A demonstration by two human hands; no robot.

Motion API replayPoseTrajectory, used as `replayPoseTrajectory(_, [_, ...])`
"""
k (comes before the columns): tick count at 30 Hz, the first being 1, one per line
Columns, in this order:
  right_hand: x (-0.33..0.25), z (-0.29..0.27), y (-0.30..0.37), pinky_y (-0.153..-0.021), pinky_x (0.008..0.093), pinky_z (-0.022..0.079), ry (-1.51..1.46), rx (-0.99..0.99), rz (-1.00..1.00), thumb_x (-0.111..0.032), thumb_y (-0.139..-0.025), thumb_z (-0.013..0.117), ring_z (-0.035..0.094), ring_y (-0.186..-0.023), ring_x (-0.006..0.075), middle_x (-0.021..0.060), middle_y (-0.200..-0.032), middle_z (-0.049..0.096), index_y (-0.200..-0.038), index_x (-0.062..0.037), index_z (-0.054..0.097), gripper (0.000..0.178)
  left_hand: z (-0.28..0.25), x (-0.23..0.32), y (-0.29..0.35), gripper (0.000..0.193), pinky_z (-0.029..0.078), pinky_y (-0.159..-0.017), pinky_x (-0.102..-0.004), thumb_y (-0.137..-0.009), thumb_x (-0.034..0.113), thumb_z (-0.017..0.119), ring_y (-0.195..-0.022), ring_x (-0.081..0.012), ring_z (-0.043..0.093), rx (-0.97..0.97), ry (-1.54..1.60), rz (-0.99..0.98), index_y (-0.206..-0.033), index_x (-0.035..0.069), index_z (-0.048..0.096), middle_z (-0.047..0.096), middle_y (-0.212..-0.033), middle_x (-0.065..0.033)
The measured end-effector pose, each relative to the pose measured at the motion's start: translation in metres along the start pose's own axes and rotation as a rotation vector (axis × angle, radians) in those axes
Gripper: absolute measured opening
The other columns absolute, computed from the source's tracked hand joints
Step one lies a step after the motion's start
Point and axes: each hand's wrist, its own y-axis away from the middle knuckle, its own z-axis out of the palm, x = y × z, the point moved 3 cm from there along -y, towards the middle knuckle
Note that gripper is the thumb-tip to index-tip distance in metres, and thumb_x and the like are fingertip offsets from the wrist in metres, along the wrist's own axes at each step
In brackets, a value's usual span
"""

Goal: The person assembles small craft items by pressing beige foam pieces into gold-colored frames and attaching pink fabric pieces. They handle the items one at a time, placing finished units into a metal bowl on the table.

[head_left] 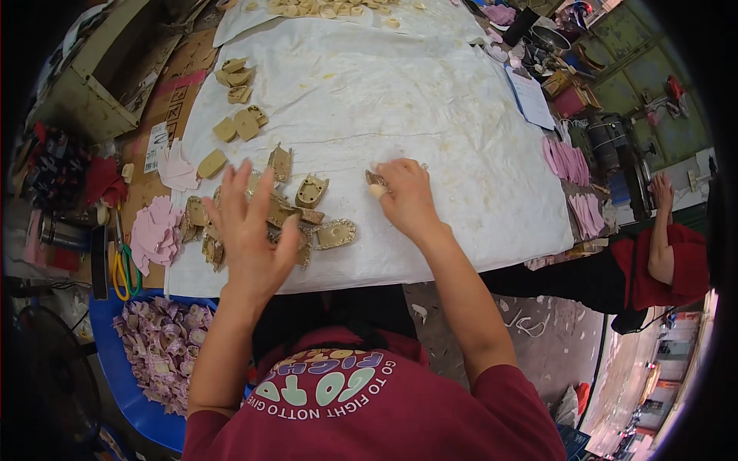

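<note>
My left hand [255,227] hovers with fingers spread over a loose pile of small beige shoe-heel blocks edged in glittery material. One glittery heel block [336,233] lies just right of my left thumb, and another with holes in its face [311,191] sits beyond it. My right hand [407,196] is closed around a small glittery heel block [375,177], mostly hidden by the fingers, above the white sheet. A pale cover shows on my right thumb. Plain beige heel blocks [247,124] lie farther off at the left.
A white sheet [453,100] covers the table, with more beige blocks [323,9] at its far end. Pink cut pieces [156,234] and scissors [121,273] lie left. A blue tub [138,407] of glittery pieces stands below. Another person [661,261] is at the right.
</note>
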Motion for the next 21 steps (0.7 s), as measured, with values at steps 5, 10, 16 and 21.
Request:
replayPoseTrajectory(5, [0.002, 0.002, -0.009, -0.074, 0.0377, 0.046, -0.041, -0.087, 0.102, -0.008, -0.072, 0.069, 0.056, -0.088, 0.0292, 0.011, -0.097, 0.061, -0.094, -0.0031, 0.065, 0.024, 0.019, 0.031, -0.025, 0.053, 0.024, -0.106, -0.051, -0.077, 0.013, 0.067, -0.129, -0.0354, 0.037, -0.04, 0.172, 0.049, -0.128, 0.006, 0.053, 0.044, -0.136, -0.0155])
replayPoseTrajectory(10, [0.021, -0.019, -0.002, -0.088, 0.0426, 0.039, -0.552, -0.017, 0.373, -0.007, -0.073, 0.065, 0.057, -0.09, 0.0276, 0.0127, -0.086, 0.065, -0.086, -0.0041, 0.067, 0.014, 0.071, 0.039, -0.052, 0.035, 0.048, -0.074, -0.0334, -0.078, 0.012, 0.066, -0.098, -0.0256, 0.058, -0.23, 0.511, -0.109, -0.111, 0.001, 0.062, 0.06, -0.108, -0.0131])
replayPoseTrajectory(16, [0.06, -0.037, 0.001, -0.079, 0.0376, 0.046, -0.071, 0.16, 0.188, 0.001, -0.073, 0.059, 0.056, -0.095, 0.0284, 0.0125, -0.103, 0.06, -0.098, -0.0025, 0.064, 0.025, 0.099, 0.042, -0.065, 0.019, 0.048, -0.067, -0.0351, -0.078, 0.01, 0.065, -0.084, -0.0272, 0.06, -0.226, 0.403, -0.031, -0.095, 0.0, 0.066, 0.062, -0.085, -0.0128])
replayPoseTrajectory(21, [0.066, -0.028, 0.004, -0.092, 0.0406, 0.035, -0.034, -0.022, 0.234, 0.001, -0.075, 0.056, 0.053, -0.102, 0.0262, 0.0081, -0.1, 0.063, -0.1, -0.0063, 0.066, 0.028, 0.116, 0.075, -0.069, 0.02, 0.047, -0.074, -0.04, -0.077, 0.011, 0.067, -0.085, -0.032, 0.059, -0.282, 0.377, 0.124, -0.093, 0.001, 0.066, 0.06, -0.088, -0.0142])
